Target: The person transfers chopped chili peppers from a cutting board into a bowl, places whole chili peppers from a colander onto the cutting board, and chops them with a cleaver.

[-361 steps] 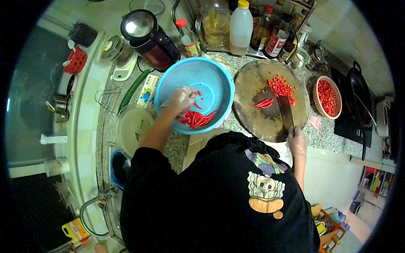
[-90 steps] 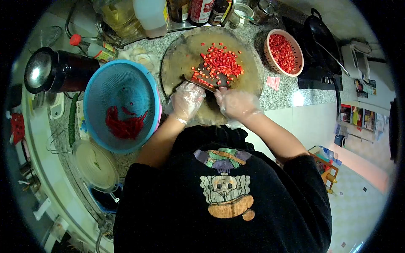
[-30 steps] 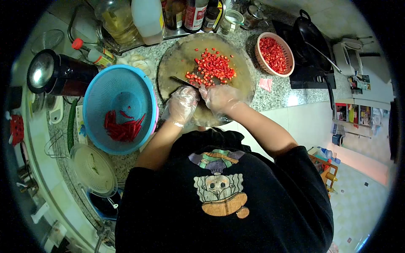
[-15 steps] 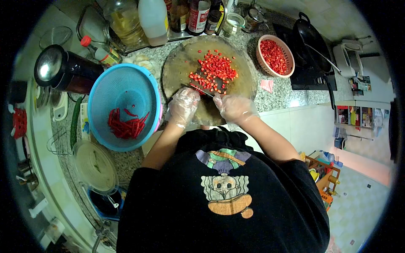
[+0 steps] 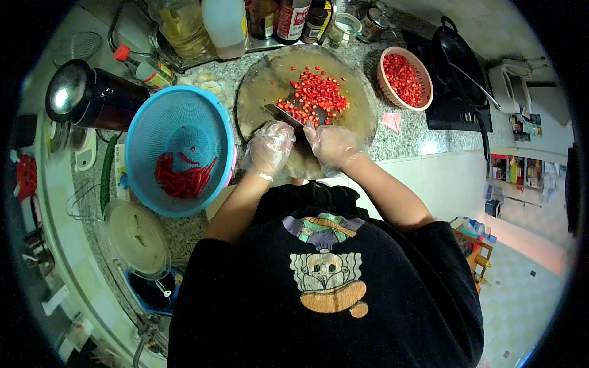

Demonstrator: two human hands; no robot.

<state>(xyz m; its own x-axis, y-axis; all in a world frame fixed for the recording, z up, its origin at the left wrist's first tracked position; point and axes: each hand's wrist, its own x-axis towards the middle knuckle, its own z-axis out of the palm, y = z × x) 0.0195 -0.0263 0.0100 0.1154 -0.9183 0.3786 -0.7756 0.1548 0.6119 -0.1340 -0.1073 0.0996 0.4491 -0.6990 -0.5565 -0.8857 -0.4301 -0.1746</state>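
On the round chopping board (image 5: 257, 80) lies a pile of chopped red chilies (image 5: 319, 92). My right hand (image 5: 334, 146), in a clear plastic glove, is closed round the handle of a knife. The knife blade (image 5: 283, 115) slants to the left along the near edge of the pile. My left hand (image 5: 270, 147), gloved as well, is curled just on the near side of the blade, low over the board. Whatever its fingers hold is hidden. Left of the board, a blue colander (image 5: 178, 116) holds whole red chilies (image 5: 187, 178).
A pink basket (image 5: 427, 83) of chopped chilies stands right of the board, near a black wok (image 5: 454, 55) on the stove. Bottles (image 5: 224, 27) line the back. A dark lidded jar (image 5: 104, 95), a cucumber (image 5: 108, 168) and a round translucent lid (image 5: 138, 239) are on the left.
The knife blade has moved away from me to the edge of the chopped pile, showing more of its flat side. Both hands stay close together; the view has shifted slightly.
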